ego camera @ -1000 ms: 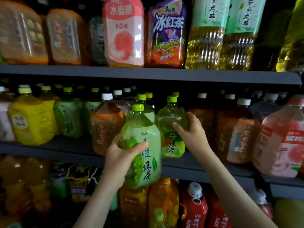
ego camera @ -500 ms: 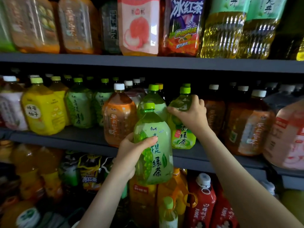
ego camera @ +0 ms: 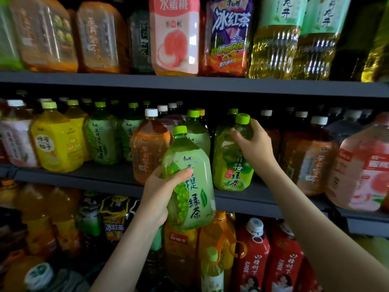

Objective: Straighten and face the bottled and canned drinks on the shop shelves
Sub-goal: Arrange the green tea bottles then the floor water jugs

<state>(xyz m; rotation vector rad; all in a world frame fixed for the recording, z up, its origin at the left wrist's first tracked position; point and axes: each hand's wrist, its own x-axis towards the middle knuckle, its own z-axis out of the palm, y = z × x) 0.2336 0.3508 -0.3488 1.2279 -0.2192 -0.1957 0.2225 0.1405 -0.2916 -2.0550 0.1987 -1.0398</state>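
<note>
Grey shelves (ego camera: 189, 84) (crowded drink bottles (ego camera: 56, 142))

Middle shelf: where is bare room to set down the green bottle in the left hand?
The middle shelf is bare in front between the yellow bottle and the orange tea bottle; a narrower strip lies right of the plum tea bottle. The back rows are crowded.

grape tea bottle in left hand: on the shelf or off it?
Off. The left hand holds the grape tea bottle in front of the middle shelf, its base hanging below the shelf edge.
</note>
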